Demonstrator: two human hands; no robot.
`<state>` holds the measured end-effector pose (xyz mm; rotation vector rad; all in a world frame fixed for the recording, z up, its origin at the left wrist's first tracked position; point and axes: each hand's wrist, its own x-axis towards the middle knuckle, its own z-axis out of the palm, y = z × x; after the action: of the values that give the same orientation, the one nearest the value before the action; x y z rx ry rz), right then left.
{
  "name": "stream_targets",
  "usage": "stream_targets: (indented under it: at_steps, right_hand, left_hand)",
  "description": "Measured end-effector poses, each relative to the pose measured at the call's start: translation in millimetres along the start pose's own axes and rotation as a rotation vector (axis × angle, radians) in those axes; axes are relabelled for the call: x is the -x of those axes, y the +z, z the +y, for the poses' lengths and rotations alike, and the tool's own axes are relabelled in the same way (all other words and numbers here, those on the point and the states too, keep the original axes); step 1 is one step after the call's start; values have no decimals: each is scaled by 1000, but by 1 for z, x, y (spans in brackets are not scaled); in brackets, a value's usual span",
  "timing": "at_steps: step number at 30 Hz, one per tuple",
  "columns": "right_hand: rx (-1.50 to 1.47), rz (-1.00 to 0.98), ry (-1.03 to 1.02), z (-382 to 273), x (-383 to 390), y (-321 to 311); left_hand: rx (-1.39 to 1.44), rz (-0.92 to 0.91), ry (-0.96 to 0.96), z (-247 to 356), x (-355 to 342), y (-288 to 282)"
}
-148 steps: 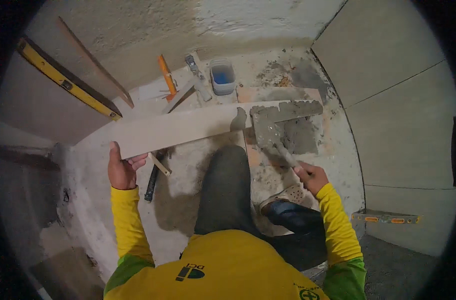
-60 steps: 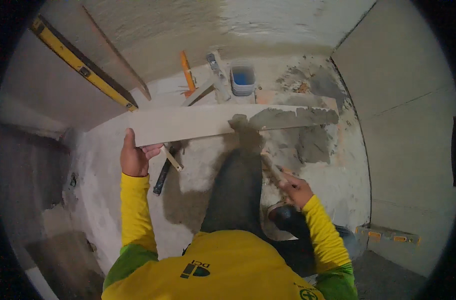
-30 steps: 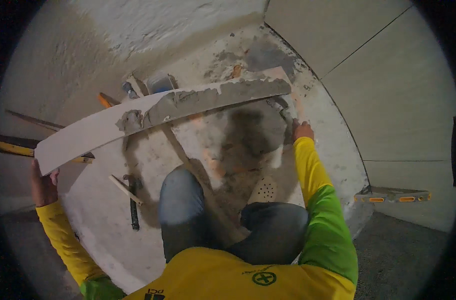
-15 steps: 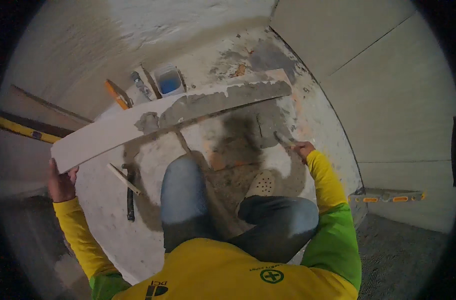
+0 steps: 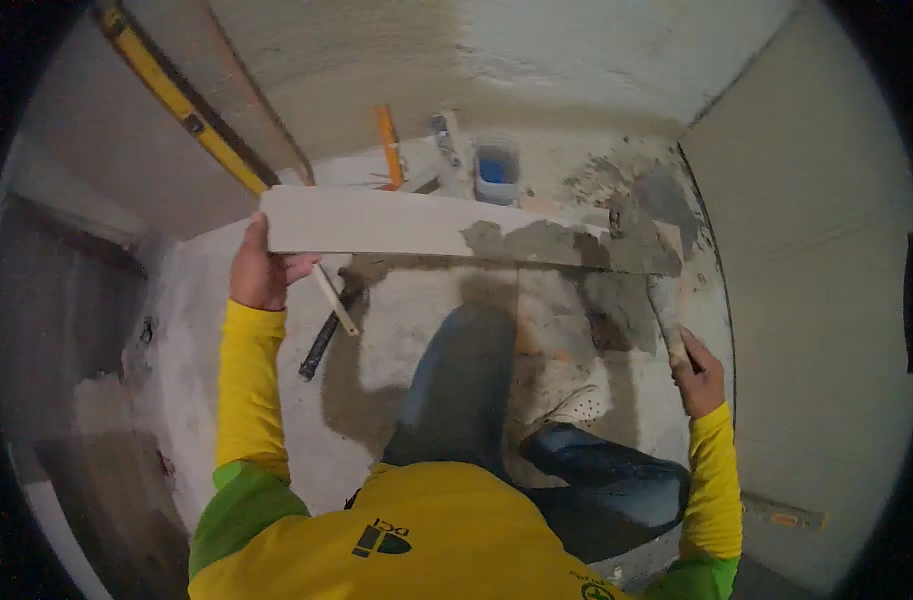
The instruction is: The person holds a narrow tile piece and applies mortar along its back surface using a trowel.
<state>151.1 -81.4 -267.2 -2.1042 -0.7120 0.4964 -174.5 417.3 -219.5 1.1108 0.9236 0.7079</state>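
Observation:
My left hand (image 5: 261, 272) grips the left end of a long pale tile strip (image 5: 376, 222), held level above the floor. Grey mortar (image 5: 566, 245) covers the strip's right half. My right hand (image 5: 698, 375) holds the handle of a trowel (image 5: 661, 290) whose blade touches the mortared right end of the strip. My bent knee in blue trousers (image 5: 466, 380) is under the strip.
A small bucket with blue inside (image 5: 496, 170), an orange-handled tool (image 5: 387, 145) and a grey tool (image 5: 446, 150) lie by the far wall. A yellow level (image 5: 181, 115) leans at left. A dark hammer (image 5: 326, 335) lies on the floor. Tiled wall (image 5: 816, 260) at right.
The strip has swung back from a tilt to level in front of me. My right hand has moved off the floor to bring the trowel against its mortared end.

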Motion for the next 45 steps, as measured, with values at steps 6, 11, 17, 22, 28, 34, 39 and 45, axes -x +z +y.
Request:
stream_targets:
  at_steps: [6, 11, 17, 22, 28, 34, 39, 45]
  right_hand:
    - [290, 221, -508, -102, -7, 128]
    - [482, 159, -446, -118, 0, 161]
    - [395, 94, -288, -133, 10, 117]
    - [-60, -121, -32, -162, 7, 106]
    - [-80, -526, 374, -222, -24, 105]
    - [168, -525, 371, -190, -39, 85]
    - [58, -483, 500, -158, -39, 80]
    - [-248, -504, 635, -141, -27, 59]
  left_hand:
    - [43, 6, -21, 8, 18, 1]
    - [52, -54, -33, 6, 21, -5]
    - [54, -28, -38, 4, 24, -5]
    - [64, -33, -56, -2, 28, -9]
    - [83, -17, -47, -9, 30, -9]
    - [104, 12, -80, -11, 34, -14]
    - [141, -32, -83, -26, 28, -27]
    - [82, 20, -66, -21, 38, -19]
